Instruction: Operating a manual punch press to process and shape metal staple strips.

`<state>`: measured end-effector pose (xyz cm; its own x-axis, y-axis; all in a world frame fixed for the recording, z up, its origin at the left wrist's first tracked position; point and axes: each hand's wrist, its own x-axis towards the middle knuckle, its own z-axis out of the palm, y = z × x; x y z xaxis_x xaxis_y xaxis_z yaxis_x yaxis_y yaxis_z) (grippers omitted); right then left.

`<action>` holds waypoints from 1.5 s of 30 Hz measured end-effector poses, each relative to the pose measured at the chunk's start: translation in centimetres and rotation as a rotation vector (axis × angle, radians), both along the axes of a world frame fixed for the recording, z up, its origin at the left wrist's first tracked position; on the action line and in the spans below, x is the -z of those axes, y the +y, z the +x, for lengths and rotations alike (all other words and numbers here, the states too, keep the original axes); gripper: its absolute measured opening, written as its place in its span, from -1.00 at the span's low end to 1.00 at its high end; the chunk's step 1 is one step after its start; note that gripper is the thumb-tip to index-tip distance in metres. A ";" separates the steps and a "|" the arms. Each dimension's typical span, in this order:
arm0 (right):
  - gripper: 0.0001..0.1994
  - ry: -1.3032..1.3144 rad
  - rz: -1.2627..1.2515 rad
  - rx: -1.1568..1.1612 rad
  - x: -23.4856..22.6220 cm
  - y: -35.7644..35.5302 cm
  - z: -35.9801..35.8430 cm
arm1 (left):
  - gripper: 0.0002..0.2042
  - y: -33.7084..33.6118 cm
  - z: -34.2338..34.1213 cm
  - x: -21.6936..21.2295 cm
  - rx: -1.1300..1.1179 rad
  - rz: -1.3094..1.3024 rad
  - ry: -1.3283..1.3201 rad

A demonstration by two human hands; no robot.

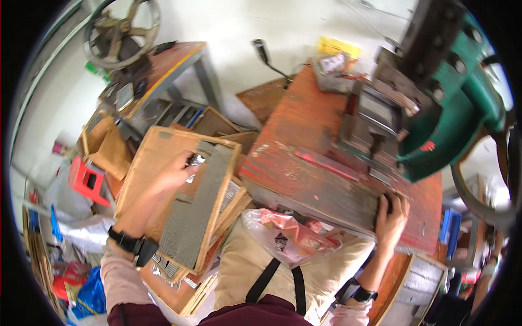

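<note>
My left hand [176, 173] reaches into a shallow wooden tray [140, 157], its fingers closed on small shiny metal pieces [198, 161] whose exact kind is blurred. Rows of small grey metal parts [187, 228] lie packed along the tray's right side. My right hand [394, 217] is at the front right of the red-painted workbench [293, 130], fingers curled over the edge. Dark patches cover the fingertips there, and whatever is under them is hidden. Beyond that hand stands a green machine press [462, 114] with a metal die block [375, 117].
More wooden trays [190, 293] are stacked under the left one. A clear plastic bag with red material [296, 231] lies in my lap. A handwheel [124, 30] rises over the back-left table [174, 62]. A red stool [88, 182] stands left; part of another person's arm [484, 282] shows lower right.
</note>
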<state>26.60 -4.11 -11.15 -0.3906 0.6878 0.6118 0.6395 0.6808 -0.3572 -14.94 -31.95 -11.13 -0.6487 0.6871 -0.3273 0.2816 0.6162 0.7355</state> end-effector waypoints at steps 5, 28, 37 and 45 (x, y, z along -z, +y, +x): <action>-0.85 0.040 -0.003 0.040 0.5 0.0 0.0 | -0.58 5.6 8.8 -6.0 0.595 0.269 0.261; -0.22 -0.050 -0.433 -0.481 -1.5 0.3 0.8 | -0.29 19.9 23.0 -1.8 0.929 0.524 0.422; -0.24 -0.081 -0.425 -0.462 -1.4 0.3 0.7 | -0.38 20.1 22.6 -1.3 0.890 0.629 0.328; -0.16 -0.063 -0.457 -0.427 -1.7 0.2 0.6 | -0.40 20.1 22.6 -1.1 0.861 0.654 0.347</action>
